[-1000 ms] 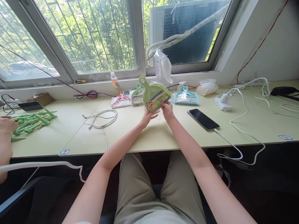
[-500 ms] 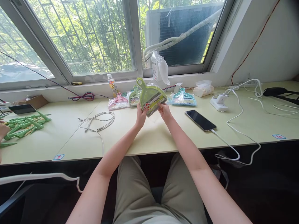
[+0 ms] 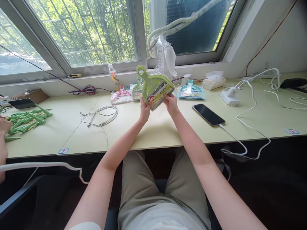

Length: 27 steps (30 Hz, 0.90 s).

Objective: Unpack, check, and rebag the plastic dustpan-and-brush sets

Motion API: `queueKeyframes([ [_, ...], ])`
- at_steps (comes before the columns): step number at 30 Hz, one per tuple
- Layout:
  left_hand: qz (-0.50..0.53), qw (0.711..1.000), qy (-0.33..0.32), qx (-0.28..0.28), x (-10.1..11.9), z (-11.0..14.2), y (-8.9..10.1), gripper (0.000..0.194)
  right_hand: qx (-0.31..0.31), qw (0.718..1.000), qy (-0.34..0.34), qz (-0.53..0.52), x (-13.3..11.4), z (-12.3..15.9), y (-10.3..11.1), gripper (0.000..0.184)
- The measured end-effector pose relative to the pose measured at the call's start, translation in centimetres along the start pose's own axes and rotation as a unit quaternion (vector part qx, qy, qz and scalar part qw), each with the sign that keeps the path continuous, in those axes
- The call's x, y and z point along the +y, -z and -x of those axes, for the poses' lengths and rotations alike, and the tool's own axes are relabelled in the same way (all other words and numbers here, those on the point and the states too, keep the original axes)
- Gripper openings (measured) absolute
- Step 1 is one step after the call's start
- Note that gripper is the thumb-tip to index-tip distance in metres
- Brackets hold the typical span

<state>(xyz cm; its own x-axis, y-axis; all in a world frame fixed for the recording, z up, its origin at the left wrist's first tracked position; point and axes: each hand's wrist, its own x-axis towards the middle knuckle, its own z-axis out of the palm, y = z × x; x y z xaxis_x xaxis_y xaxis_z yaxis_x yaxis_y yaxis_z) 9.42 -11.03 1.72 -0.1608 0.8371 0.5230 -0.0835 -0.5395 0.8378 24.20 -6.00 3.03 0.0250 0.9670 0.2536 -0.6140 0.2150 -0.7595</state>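
Observation:
A green dustpan (image 3: 153, 84) in a clear wrapper with a printed label is held up, tilted, above the table. My left hand (image 3: 145, 110) grips its lower left edge, and my right hand (image 3: 171, 103) grips the lower right edge. Behind it on the table lie a wrapped pink dustpan (image 3: 122, 95), another wrapped green one (image 3: 137, 90) partly hidden by the held one, and a wrapped teal dustpan (image 3: 191, 91) to the right.
A smartphone (image 3: 208, 114) on a white cable lies right of my hands, near a charger block (image 3: 229, 96) and a tissue pack (image 3: 213, 80). On the left are a coiled cable (image 3: 103, 115), green pointed pieces (image 3: 30, 118) and another person's hand (image 3: 4, 125). A bottle (image 3: 114, 77) stands behind.
My view has tipped downward, so the table sits higher in the picture. Both hands still hold the green dustpan, turned slightly. More of the other person's arm shows at the left.

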Motion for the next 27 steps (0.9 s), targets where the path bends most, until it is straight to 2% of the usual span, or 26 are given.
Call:
queueKeyframes([
  [5, 0.074, 0.996, 0.056, -0.009, 0.2, 0.8, -0.3, 0.087, 0.005, 0.999, 0.023, 0.030, 0.4, -0.4, 0.5, 0.029],
  [11, 0.048, 0.983, 0.166, -0.067, 0.5, 1.1, -0.3, 0.052, 0.035, 0.999, 0.010, 0.026, 1.6, -0.8, 0.7, 0.024],
  [18, 0.007, 0.986, 0.162, -0.045, 1.5, 0.9, -0.2, 0.056, 0.024, 0.994, -0.098, 0.035, 1.3, -1.4, 0.8, 0.025],
  [22, 0.016, 0.988, 0.146, -0.049, 1.4, 0.3, 0.6, 0.055, 0.013, 0.985, -0.141, 0.093, 0.3, -1.3, 1.0, 0.023],
  [24, 0.036, 0.987, 0.152, -0.023, 1.3, -0.3, 1.3, 0.056, 0.021, 0.978, -0.121, 0.168, -0.2, -1.0, 1.1, 0.023],
  [26, 0.068, 0.984, 0.161, 0.030, 1.1, -1.0, 2.1, 0.056, 0.047, 0.960, -0.029, 0.274, -0.7, -0.5, 1.2, 0.021],
  [27, 0.088, 0.981, 0.163, 0.063, 1.0, -1.4, 2.6, 0.057, 0.057, 0.939, 0.040, 0.337, -1.0, -0.2, 1.2, 0.022],
])
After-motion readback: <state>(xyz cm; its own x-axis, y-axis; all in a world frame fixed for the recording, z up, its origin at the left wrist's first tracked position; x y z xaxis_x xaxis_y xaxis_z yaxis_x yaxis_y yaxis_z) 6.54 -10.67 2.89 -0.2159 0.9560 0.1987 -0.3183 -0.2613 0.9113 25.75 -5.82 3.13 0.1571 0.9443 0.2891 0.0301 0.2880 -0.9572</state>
